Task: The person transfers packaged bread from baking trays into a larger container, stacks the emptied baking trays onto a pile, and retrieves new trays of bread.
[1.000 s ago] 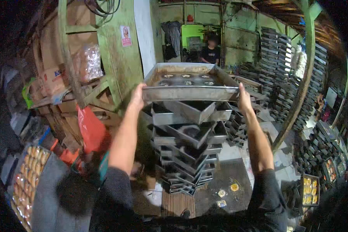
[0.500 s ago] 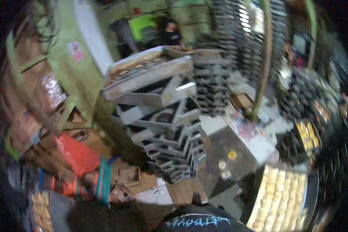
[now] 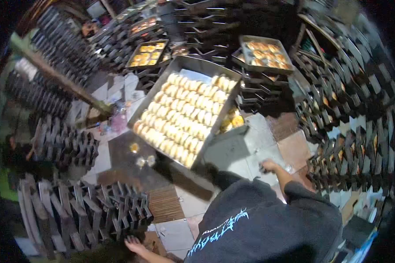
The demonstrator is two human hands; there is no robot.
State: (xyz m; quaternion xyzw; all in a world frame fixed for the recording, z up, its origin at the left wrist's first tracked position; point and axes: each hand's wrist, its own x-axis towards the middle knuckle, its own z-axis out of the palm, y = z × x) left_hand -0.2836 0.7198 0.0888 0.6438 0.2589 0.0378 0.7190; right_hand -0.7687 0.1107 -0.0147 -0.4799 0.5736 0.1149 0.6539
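Two hands of one person are showing. The left hand, with fingers loosely parted and apparently gripping nothing, is hanging just beside one tall stack of trays; whether it is touching cannot be told. The right hand, with fingers half curled and apparently empty, is hanging over the floor tiles, apart from the bun tray. One large bun tray is lying ahead of the person, near the middle of the view, its long axis running from upper right to lower left; its buns are forming several rows crossing that axis, too crowded for a sure count. The tall stack is running sideways across the view, its broad end pointing left. Beyond the bun tray, one tray of yellow pastries is standing at upper left and one tray of browned buns at upper right. Three small round pieces are lying on the dark floor patch, and one post is slanting at left.
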